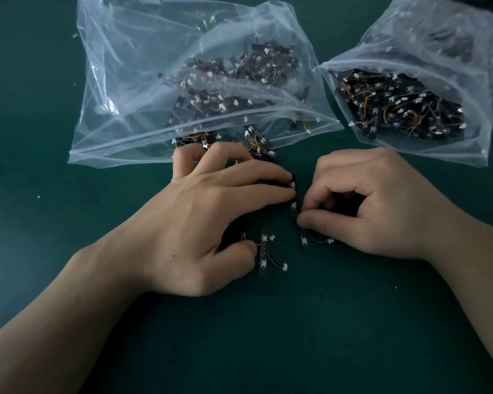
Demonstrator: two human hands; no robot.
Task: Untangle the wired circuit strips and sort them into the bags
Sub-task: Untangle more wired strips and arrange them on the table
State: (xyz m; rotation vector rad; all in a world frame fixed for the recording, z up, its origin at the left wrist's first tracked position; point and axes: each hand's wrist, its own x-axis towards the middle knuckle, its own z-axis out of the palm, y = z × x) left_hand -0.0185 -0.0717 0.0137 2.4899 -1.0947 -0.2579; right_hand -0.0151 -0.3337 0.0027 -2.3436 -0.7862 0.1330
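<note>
The upper-left bag [120, 81] and upper-right bag [484, 132] look well filled; loose strips [264, 257] remain mid-frame; your left hand [211, 217] presses one straight-fingered; your right hand [382, 203] pinches another.

Light: dim, diffuse, from overhead | Cast: cool blue-green | Glare: pale sheen on creases of large bag [143, 66] and smaller bag [453, 38] | Shadows: soft, dark beneath left hand [211, 223] and right hand [382, 203] on table [353, 336] | Focus: soft throughout, fine detail smeared | Edges: slight wide-angle bowing toward corners
</note>
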